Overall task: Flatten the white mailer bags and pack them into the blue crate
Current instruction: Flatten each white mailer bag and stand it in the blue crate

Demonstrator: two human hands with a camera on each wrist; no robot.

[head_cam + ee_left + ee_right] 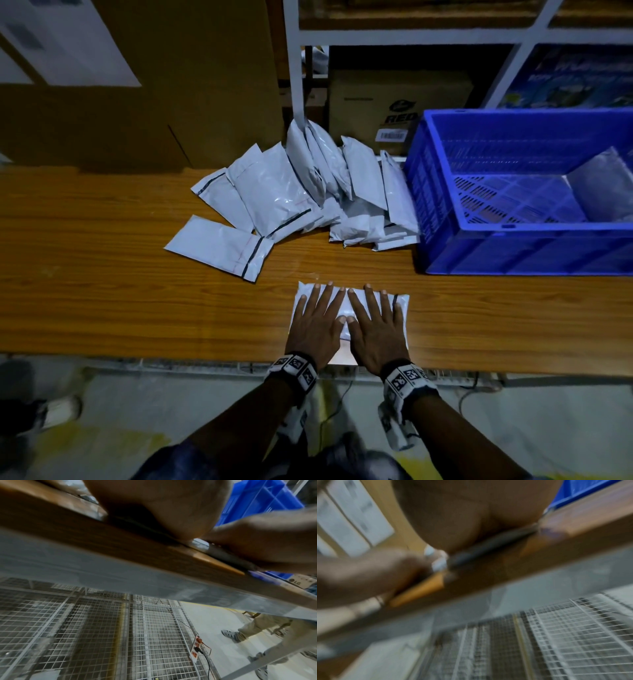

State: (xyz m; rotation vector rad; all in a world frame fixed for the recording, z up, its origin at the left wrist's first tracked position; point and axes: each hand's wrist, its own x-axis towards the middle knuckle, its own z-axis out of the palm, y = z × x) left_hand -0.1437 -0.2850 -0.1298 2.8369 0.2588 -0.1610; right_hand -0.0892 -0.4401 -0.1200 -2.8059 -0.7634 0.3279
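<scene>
- My left hand (317, 327) and right hand (375, 327) lie flat, fingers spread, pressing one white mailer bag (400, 301) at the table's (102, 308) near edge.
- I see more mailer bags (284, 195) heaped toward the far edge.
- The blue crate (513, 246) sits at the right, one bag (603, 185) inside.

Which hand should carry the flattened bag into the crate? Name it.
Right, probably. The right hand presses the mailer bag on the side nearer the blue crate; the left hand lies farther away.

Mailer (349, 310) at table's (102, 291) near edge, pile of mailers (301, 195) behind it, crate (524, 192) right of pile
</scene>
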